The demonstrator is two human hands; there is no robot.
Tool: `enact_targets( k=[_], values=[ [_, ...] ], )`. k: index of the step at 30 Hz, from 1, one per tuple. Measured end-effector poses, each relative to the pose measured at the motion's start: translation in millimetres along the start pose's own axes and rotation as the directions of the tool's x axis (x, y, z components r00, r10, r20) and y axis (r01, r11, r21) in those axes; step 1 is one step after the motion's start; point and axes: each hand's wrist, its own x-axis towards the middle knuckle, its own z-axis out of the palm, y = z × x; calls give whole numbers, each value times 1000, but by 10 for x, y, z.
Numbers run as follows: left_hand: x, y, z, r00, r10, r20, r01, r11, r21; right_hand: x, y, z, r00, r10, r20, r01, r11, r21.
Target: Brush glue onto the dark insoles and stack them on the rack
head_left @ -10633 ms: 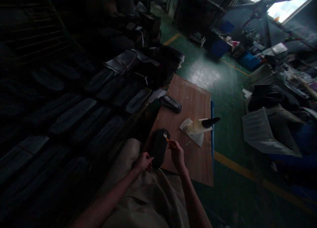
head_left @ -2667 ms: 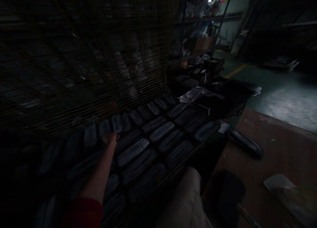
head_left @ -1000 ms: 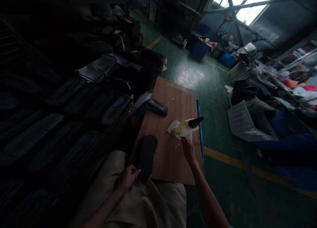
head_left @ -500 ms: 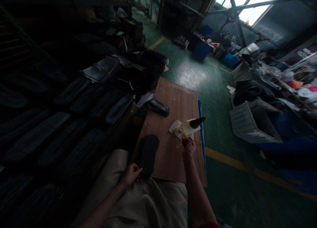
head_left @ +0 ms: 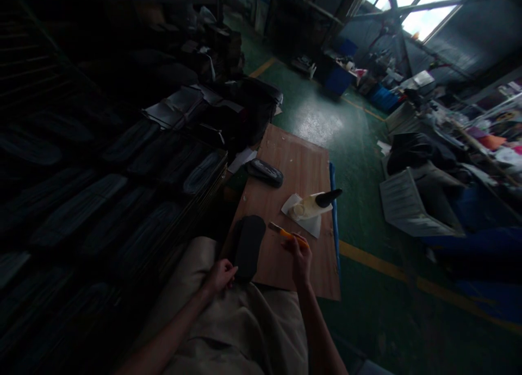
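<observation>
My left hand (head_left: 221, 273) pinches the near end of a black shoe sole (head_left: 248, 245) that lies on a wooden board (head_left: 297, 174) in front of my lap. My right hand (head_left: 299, 254) is closed round the orange handle of a small brush (head_left: 284, 233), whose tip points left and up toward the sole. A glue bottle (head_left: 316, 203) with a black nozzle lies on its side on a white sheet (head_left: 304, 221), just beyond the brush. A second dark sole (head_left: 265, 172) rests farther back on the board.
Rows of dark soles (head_left: 134, 179) fill a rack to my left. A stack of dark material (head_left: 228, 114) stands behind the board. Green floor with yellow lines (head_left: 379, 261) lies to the right, with a white crate (head_left: 403, 206) and clutter beyond.
My right hand has drawn the brush back from the glue bottle toward the sole under my left hand. Earlier my left hand reached to the rack of soles.
</observation>
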Motion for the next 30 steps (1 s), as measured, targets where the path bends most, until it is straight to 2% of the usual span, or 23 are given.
enact_targets(
  k=[3, 6, 10, 13, 15, 21, 24, 30],
  values=[
    [-12, 15, -15, 1000, -4, 11, 4, 1000, -3, -49, -64, 243, 980, -84, 178, 120, 972, -202],
    [-31, 33, -37, 1000, 6, 27, -6, 1000, -5, -11, -78, 381, 928, -173, 329, 277, 912, -301],
    [-35, 36, -48, 999, 23, 32, -22, 1000, -14, 92, -82, 483, 864, -247, 438, 434, 807, -401],
    [-18, 22, -43, 999, 22, 32, -22, 1000, -14, 128, -85, 531, 846, -245, 474, 477, 746, -466],
    [-9, 15, -40, 999, 22, 30, -22, 1000, -16, 107, -86, 530, 843, -227, 487, 476, 736, -482],
    [-30, 34, -53, 999, 10, 49, -8, 1000, -27, -4, -109, 424, 863, -146, 483, 399, 784, -476],
    [-35, 37, -54, 999, 15, 50, -13, 999, -30, 43, -152, 464, 867, -167, 469, 405, 786, -468],
    [-27, 34, -59, 999, 16, 38, -15, 1000, -25, 112, -209, 606, 812, -212, 544, 520, 686, -509]
  ],
)
